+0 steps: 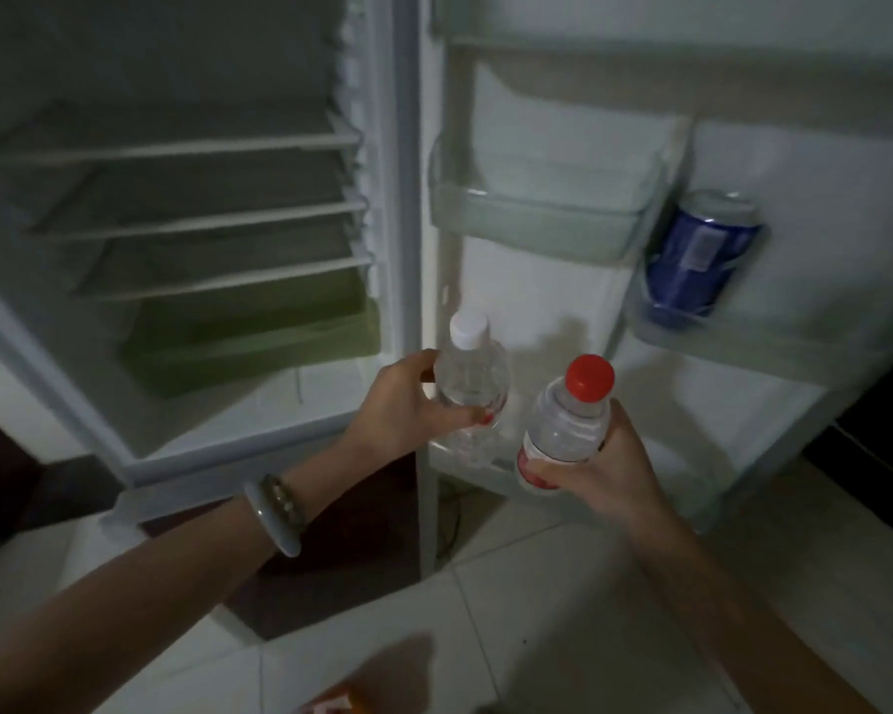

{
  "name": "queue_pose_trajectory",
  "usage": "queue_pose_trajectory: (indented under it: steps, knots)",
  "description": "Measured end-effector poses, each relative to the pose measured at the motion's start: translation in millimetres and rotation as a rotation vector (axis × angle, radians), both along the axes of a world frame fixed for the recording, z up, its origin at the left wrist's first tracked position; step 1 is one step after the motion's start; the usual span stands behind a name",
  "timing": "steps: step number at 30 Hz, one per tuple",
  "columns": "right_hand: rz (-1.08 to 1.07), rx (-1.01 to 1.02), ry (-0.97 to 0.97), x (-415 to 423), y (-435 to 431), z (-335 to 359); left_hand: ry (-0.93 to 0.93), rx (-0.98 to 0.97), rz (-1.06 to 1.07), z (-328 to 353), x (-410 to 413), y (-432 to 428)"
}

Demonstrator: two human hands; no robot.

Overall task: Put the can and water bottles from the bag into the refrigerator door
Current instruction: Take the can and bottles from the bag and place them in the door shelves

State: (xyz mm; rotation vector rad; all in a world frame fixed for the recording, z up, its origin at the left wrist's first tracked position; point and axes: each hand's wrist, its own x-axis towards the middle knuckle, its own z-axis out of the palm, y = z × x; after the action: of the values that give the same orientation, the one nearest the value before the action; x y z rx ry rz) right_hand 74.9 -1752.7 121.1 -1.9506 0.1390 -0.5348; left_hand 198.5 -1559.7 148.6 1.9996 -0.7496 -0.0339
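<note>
The right hand [596,463] has its grip closed round the red-capped bottle [568,420]; the left hand [408,404] wraps the white-capped bottle [473,376], just beside it. Both hover above the bottom door shelf [478,468], so the bottle step is in hand: next, lower each upright behind its rail. Beyond the right grip, the blue can [694,255] already sits in a higher door bin. Count: two bottles, one can.

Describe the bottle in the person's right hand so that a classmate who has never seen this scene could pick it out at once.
Start at the open refrigerator door, whose side shelf holds a blue can. Below, in front of the door's lowest shelf, two hands each hold a clear water bottle. The one in the right hand is the red-capped bottle, with a red label; the white-capped bottle is in the left hand.
</note>
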Motion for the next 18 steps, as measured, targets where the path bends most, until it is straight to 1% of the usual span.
queue_pose_trajectory:
  steps: [2,4,8,10,14,18]
  knots:
    - [-0.1,-0.027,0.029,6,-25,-11,0.024,-0.014,0.016,-2,4,-30]
    - [-0.175,-0.051,0.1,16,-47,-24,0.031,-0.021,0.038,-10,7,-55]
    - [-0.287,-0.013,0.171,33,-70,-50,0.103,0.023,0.056,-33,17,-89]
    - [-0.278,0.007,0.195,38,-76,-61,0.135,0.037,0.051,-39,14,-99]
    - [-0.263,0.026,0.218,43,-77,-78,0.126,0.075,0.045,-56,7,-116]
    - [-0.27,0.079,0.239,50,-79,-94,0.109,0.103,0.174,-75,7,-128]
